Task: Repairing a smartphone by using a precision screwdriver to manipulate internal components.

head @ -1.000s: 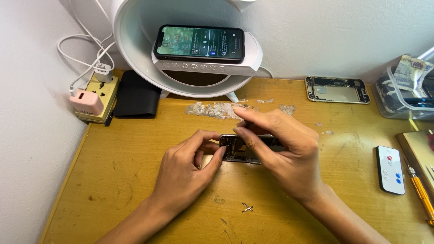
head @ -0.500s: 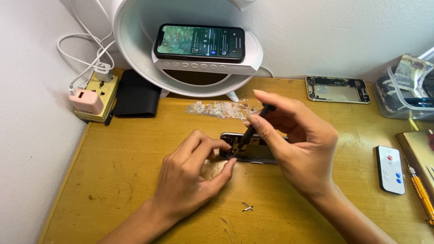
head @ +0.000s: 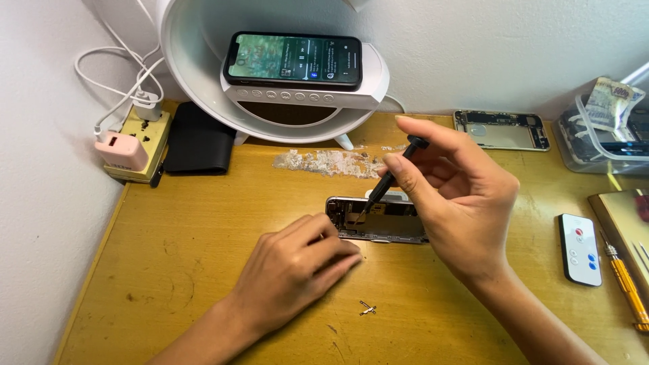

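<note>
Two hands at work: both over an opened phone near the middle of the desk.
Desk (head: 203, 284): yellow-brown wood, scuffed, set against a white wall at far and left.
Round stand (head: 203, 81): white, far centre, with a lit phone (head: 292, 59) lying flat on its shelf.
Right hand (head: 460, 203): right of centre, fingers pinched together on a black screwdriver (head: 389, 179), which is tilted, cap far and right, tip down and left inside the opened phone.
Left hand (head: 294, 270): near side, palm down, fingertips pressed on the near left edge of the opened phone; curled fingers hide whether they clamp anything.
Opened phone (head: 378, 220): lying flat, centre of desk, inner parts showing, right part hidden behind the right hand.
Black pouch (head: 199, 142): far left, beside a yellow power strip (head: 138, 145) carrying a pink plug (head: 122, 150) and white cable.
Phone back shell (head: 500, 130): far right, flat, empty of parts.
Clear tray (head: 602, 135): far right edge.
White remote (head: 580, 249): right, with an orange-handled tool (head: 625, 284) just beyond it.
Scraped patch (head: 324, 162): pale residue, far of the opened phone.
Small metal part (head: 367, 309): near centre, loose on the desk, apart from both hands.
</note>
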